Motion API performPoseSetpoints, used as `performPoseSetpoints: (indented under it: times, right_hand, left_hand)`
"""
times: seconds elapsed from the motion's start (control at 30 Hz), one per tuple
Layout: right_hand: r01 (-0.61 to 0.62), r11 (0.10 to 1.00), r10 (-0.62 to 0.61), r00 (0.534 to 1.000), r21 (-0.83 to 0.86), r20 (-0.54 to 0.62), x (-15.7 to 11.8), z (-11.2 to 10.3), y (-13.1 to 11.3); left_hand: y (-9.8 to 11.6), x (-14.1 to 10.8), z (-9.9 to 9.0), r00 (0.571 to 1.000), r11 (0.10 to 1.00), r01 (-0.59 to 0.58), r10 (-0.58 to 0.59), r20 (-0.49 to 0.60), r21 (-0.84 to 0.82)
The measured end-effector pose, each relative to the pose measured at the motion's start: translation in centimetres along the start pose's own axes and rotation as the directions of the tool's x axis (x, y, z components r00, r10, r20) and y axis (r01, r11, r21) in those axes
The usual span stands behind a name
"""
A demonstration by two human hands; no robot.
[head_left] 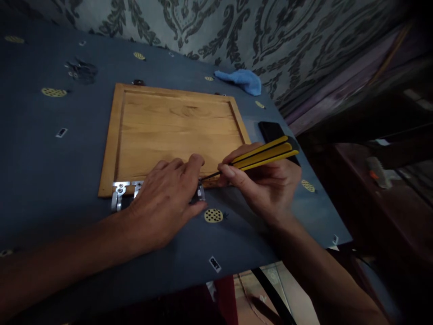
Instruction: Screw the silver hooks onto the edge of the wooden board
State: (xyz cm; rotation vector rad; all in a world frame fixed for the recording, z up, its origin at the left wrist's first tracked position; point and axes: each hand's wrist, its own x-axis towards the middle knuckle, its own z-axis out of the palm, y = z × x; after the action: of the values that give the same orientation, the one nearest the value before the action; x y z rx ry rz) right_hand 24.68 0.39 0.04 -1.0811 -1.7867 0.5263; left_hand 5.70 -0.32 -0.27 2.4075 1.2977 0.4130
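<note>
A framed wooden panel (182, 122) lies flat on the blue tablecloth. Silver metal brackets are along its near edge; the left one (119, 195) shows screws. My left hand (165, 198) presses over that edge, thumb and index finger closed about another metal bracket (201, 192), partly hidden by the fingers. In my right hand (267, 180) is a screwdriver (264, 155) with a yellow and black handle, held slanted between thumb and fingers. Its thin shaft points left, the tip at the bracket beside my left fingertips.
A blue cloth (241, 81) lies at the back near the patterned wall. Beyond my right hand is a black phone-like object (270, 131). Small dark metal pieces (81, 71) sit in a pile at the back left. The table's edge (324, 203) slopes down on the right.
</note>
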Motion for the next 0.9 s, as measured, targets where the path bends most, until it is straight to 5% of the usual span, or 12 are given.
performPoseSetpoints:
  times: [0.67,0.9]
  right_hand:
    - [0.017,0.997,-0.016,1.0,0.075,-0.019,-0.3,0.4,0.1]
    - [-0.168,0.97,0.155,0.984,0.174,0.087,0.8,0.0,-0.7]
  left_hand:
    - [-0.2,0.1,0.2,0.999,0.999,-0.037,0.037,-0.017,0.015]
    - [-0.2,0.1,0.4,0.999,0.999,-0.037,0.037,-0.021,0.003]
